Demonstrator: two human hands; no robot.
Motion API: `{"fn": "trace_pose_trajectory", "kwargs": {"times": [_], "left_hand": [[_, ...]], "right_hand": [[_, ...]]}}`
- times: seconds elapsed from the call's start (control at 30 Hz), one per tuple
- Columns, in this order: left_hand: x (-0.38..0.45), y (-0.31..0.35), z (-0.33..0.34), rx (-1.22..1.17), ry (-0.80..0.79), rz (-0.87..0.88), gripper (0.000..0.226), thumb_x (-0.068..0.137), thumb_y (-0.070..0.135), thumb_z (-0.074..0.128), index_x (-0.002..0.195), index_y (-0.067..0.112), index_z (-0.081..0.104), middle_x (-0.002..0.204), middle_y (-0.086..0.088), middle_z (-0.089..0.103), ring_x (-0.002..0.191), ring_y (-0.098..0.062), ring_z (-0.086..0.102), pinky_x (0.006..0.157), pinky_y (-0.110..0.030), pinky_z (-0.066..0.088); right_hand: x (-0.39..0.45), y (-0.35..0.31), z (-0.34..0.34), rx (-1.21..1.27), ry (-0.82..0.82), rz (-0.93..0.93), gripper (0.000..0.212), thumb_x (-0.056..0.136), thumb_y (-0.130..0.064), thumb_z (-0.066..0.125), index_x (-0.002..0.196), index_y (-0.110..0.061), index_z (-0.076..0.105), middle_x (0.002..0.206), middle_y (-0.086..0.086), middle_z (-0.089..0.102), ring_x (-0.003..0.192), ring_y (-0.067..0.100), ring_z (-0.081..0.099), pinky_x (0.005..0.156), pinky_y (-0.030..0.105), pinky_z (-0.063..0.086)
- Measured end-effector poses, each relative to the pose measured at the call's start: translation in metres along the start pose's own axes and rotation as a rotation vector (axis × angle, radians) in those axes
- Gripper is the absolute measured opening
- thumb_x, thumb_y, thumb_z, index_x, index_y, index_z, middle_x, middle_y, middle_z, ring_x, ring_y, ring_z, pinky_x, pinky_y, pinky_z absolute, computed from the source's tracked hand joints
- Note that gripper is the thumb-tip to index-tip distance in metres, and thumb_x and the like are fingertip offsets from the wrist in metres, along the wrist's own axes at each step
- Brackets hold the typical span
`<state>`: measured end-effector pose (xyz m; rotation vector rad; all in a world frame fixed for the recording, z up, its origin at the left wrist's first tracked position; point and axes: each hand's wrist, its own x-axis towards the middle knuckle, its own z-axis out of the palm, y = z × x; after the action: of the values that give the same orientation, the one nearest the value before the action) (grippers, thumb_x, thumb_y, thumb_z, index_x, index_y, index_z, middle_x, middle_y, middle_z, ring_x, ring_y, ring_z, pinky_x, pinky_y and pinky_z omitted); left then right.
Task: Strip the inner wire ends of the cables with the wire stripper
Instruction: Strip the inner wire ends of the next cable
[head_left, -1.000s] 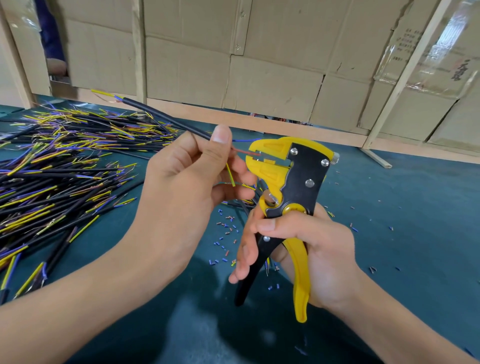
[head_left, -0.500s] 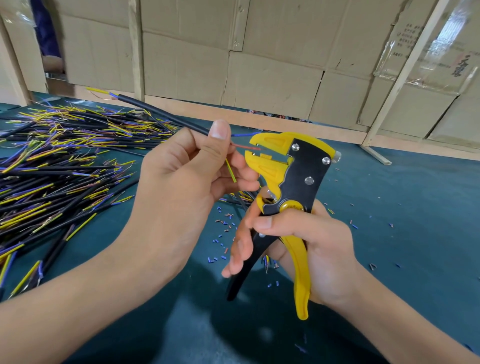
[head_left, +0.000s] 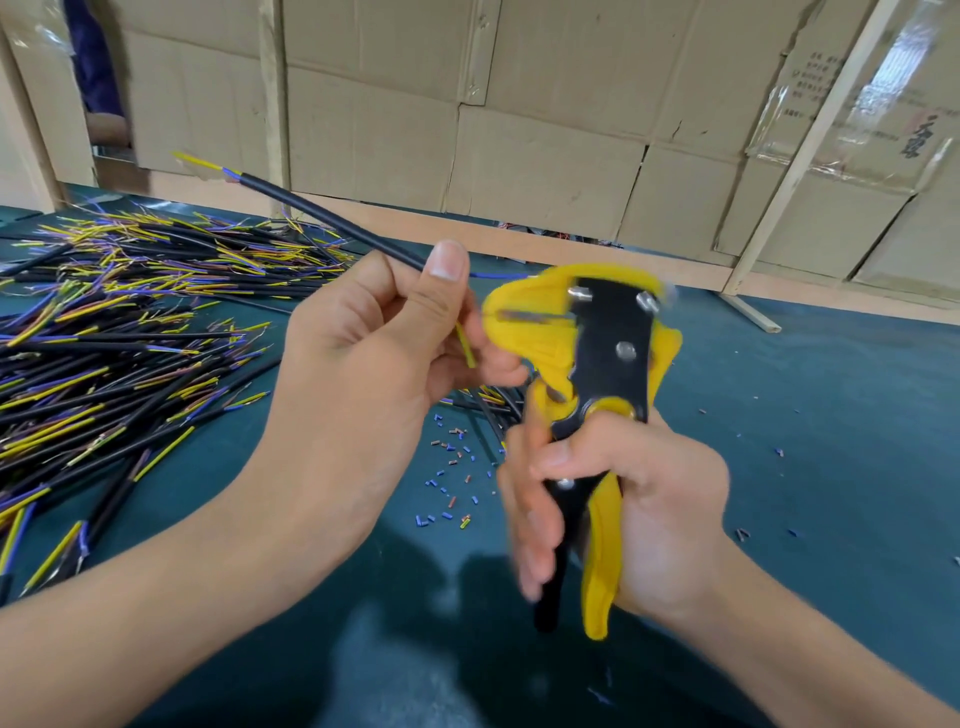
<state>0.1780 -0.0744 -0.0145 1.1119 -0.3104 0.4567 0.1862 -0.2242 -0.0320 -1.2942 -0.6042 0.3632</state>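
Cable pile (head_left: 119, 353) on tabletop (head_left: 831, 441) at 9 o'clock. Scraps (head_left: 452, 478) on tabletop at centre. Stripper (head_left: 597, 395) above them, held cable (head_left: 332, 218) at its 10 o'clock. Boxes (head_left: 545, 130) behind, 12 o'clock.

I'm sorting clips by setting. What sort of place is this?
Probably a small workshop or warehouse bench for cable assembly: a big pile of cut cables on a green-covered table, flattened cardboard boxes as a back wall, and insulation scraps.
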Motion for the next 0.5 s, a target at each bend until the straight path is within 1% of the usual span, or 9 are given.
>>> {"fn": "trace_pose_trajectory", "kwargs": {"times": [0.03, 0.1, 0.17, 0.23, 0.27, 0.33, 0.4, 0.47, 0.5], "left_hand": [[0.0, -0.001, -0.001, 0.022, 0.013, -0.009, 0.031, 0.09, 0.027, 0.057, 0.074, 0.001, 0.052, 0.065, -0.013, 0.057, 0.056, -0.027, 0.06, 0.058, -0.033, 0.054], [0.001, -0.003, -0.003, 0.113, 0.047, -0.011, 0.032, 0.091, 0.03, 0.058, 0.075, 0.003, 0.053, 0.062, -0.008, 0.056, 0.056, -0.024, 0.057, 0.053, -0.032, 0.049], [0.004, -0.005, -0.008, 0.205, 0.072, -0.002, 0.032, 0.092, 0.032, 0.059, 0.076, 0.005, 0.055, 0.06, -0.003, 0.057, 0.056, -0.022, 0.057, 0.051, -0.031, 0.046], [0.009, -0.007, -0.014, 0.214, 0.124, -0.015, 0.03, 0.098, 0.028, 0.058, 0.076, 0.007, 0.055, 0.061, 0.0, 0.059, 0.058, -0.02, 0.06, 0.051, -0.03, 0.048], [0.013, -0.008, -0.018, 0.213, 0.153, -0.033, 0.03, 0.1, 0.026, 0.057, 0.076, 0.008, 0.055, 0.063, -0.001, 0.06, 0.06, -0.021, 0.062, 0.051, -0.031, 0.049], [0.021, -0.011, -0.025, 0.276, 0.179, -0.087, 0.028, 0.103, 0.021, 0.054, 0.077, 0.01, 0.056, 0.067, 0.0, 0.066, 0.065, -0.022, 0.067, 0.054, -0.032, 0.052], [0.027, -0.014, -0.033, 0.487, 0.103, -0.129, 0.024, 0.104, 0.018, 0.05, 0.085, 0.016, 0.063, 0.073, 0.006, 0.073, 0.077, -0.023, 0.071, 0.061, -0.035, 0.054], [0.028, -0.022, -0.042, 0.858, -0.097, -0.111, 0.02, 0.105, 0.02, 0.048, 0.099, 0.024, 0.067, 0.083, 0.013, 0.075, 0.085, -0.021, 0.069, 0.069, -0.036, 0.054], [0.028, -0.027, -0.046, 1.045, -0.213, -0.066, 0.019, 0.105, 0.022, 0.048, 0.107, 0.026, 0.067, 0.086, 0.012, 0.075, 0.084, -0.022, 0.068, 0.071, -0.035, 0.051]], "right_hand": [[0.0, 0.0, 0.001, 0.009, 0.034, 0.003, 0.018, 0.057, -0.02, 0.058, 0.053, -0.005, 0.049, 0.046, 0.017, 0.045, 0.037, 0.029, 0.045, 0.043, 0.042, 0.045], [0.001, 0.002, 0.002, 0.037, 0.079, 0.006, 0.018, 0.055, -0.02, 0.059, 0.054, -0.006, 0.048, 0.046, 0.016, 0.044, 0.037, 0.029, 0.043, 0.044, 0.038, 0.046], [0.004, 0.003, 0.001, 0.079, 0.06, 0.001, 0.017, 0.061, -0.018, 0.062, 0.06, -0.003, 0.054, 0.052, 0.019, 0.05, 0.043, 0.033, 0.052, 0.052, 0.05, 0.05], [0.008, 0.002, -0.003, 0.096, 0.011, -0.012, 0.015, 0.071, -0.015, 0.063, 0.069, 0.0, 0.062, 0.062, 0.021, 0.057, 0.056, 0.039, 0.061, 0.066, 0.063, 0.053], [0.009, 0.001, -0.006, 0.112, 0.004, -0.013, 0.012, 0.073, -0.012, 0.064, 0.071, 0.0, 0.063, 0.066, 0.022, 0.058, 0.06, 0.04, 0.062, 0.069, 0.064, 0.054], [0.012, -0.002, -0.012, 0.192, 0.053, -0.027, 0.009, 0.073, -0.011, 0.065, 0.071, -0.003, 0.065, 0.068, 0.02, 0.058, 0.062, 0.038, 0.063, 0.068, 0.059, 0.057], [0.014, -0.007, -0.024, 0.255, 0.161, -0.077, 0.014, 0.076, -0.018, 0.063, 0.069, -0.007, 0.067, 0.067, 0.016, 0.058, 0.062, 0.035, 0.062, 0.068, 0.053, 0.058], [0.015, -0.014, -0.034, 0.256, 0.311, -0.137, 0.015, 0.076, -0.02, 0.062, 0.066, -0.009, 0.066, 0.065, 0.014, 0.058, 0.061, 0.034, 0.063, 0.069, 0.052, 0.06], [0.015, -0.018, -0.04, 0.246, 0.394, -0.166, 0.014, 0.077, -0.018, 0.062, 0.067, -0.008, 0.065, 0.064, 0.014, 0.058, 0.061, 0.034, 0.063, 0.07, 0.052, 0.061]]}}
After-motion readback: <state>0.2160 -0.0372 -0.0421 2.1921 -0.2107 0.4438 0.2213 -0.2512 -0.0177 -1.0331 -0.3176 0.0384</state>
